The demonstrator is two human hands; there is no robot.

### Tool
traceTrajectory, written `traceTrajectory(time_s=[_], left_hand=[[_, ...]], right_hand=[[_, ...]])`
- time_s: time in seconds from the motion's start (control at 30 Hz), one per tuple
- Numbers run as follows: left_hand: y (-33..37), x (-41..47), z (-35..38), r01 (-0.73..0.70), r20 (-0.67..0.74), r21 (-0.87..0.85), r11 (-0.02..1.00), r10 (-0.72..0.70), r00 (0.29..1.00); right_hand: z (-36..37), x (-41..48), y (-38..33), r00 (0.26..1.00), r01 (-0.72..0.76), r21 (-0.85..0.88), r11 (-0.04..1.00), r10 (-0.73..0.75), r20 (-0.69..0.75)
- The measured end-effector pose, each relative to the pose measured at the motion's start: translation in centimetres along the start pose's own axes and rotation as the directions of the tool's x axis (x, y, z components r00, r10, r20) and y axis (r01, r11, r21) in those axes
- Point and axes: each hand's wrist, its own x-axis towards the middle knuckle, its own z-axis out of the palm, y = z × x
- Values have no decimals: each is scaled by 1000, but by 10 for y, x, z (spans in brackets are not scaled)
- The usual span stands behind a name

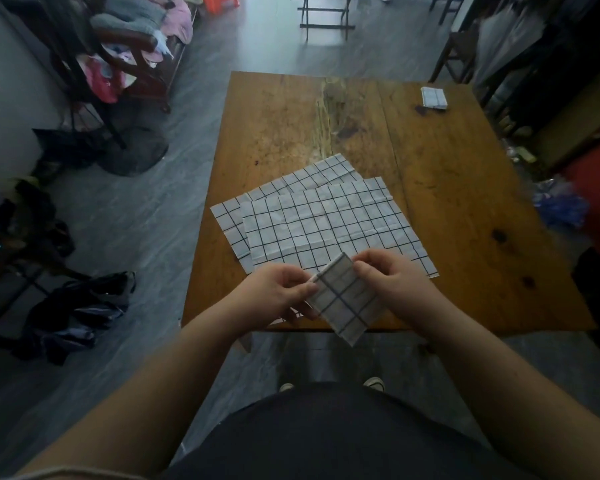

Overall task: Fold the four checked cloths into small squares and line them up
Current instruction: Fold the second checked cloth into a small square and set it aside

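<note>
Both hands hold a small folded checked cloth (347, 303) in the air above the near edge of the wooden table (447, 209). My left hand (278, 292) pinches its left corner and my right hand (392, 282) pinches its upper right corner. Two unfolded white checked cloths lie flat and overlapping on the table just beyond my hands: the top one (326, 223) and the lower one (291, 185) sticking out to the left and far side. A finished folded square (434, 97) rests at the table's far right corner.
Dark clothes (73, 317) lie on the grey floor to the left. A rack with heaped clothing (136, 46) stands at the far left. A chair frame (326, 19) is beyond the table. Dark furniture and a red object (596, 188) crowd the right side.
</note>
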Motion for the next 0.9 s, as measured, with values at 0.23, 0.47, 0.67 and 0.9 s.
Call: traceTrajectory(time_s=[0.23,0.47,0.67,0.9], left_hand=[[4,0,-1,-34,21,-17,999,34,999],[0,-2,1,-51,-26,15,999,51,998],[3,-4,1,-45,-24,52,998,47,999],[-3,-3,-3,-68,-89,-32,997,65,994]], right_hand=[[6,0,-7,995,66,50,997,-62,-79],[6,-1,-7,1000,15,118,993,-14,-10],[13,2,-4,998,35,93,995,-29,-61],[15,-1,0,996,-80,362,929,57,75]])
